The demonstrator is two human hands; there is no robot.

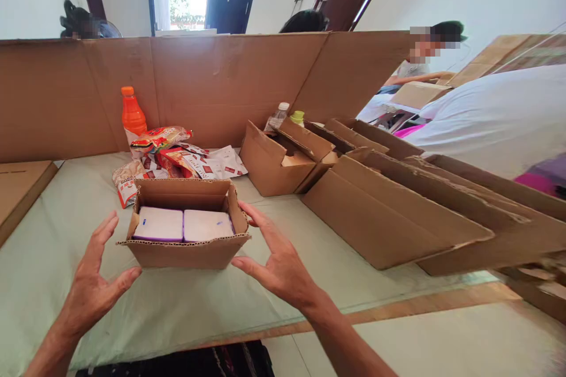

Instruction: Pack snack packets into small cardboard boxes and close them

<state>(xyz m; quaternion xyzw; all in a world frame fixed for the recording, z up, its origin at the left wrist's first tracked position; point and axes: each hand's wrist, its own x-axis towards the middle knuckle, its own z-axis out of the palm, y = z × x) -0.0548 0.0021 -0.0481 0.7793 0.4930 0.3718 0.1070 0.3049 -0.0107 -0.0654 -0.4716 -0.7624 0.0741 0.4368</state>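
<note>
A small open cardboard box [186, 254] stands on the pale green cloth in front of me. Inside it, side by side, are two white-topped blocks [158, 223] with purple edges; what they are I cannot make out. My left hand [98, 274] is at the box's left side, fingers spread, apart from the cardboard. On the other side, my right hand [276, 259] has its thumb and fingers apart, with the fingertips at or very near the right wall; whether they touch is unclear. Behind the box lies a heap of snack packets [186, 159], next to an orange bottle [133, 115].
Several open cardboard boxes [398, 206] stand at the right, with a clear bottle [278, 116] behind some of them. A tall cardboard panel [221, 88] runs along the back. A flat cardboard box [24, 191] lies at the left edge. Other people sit beyond the panel.
</note>
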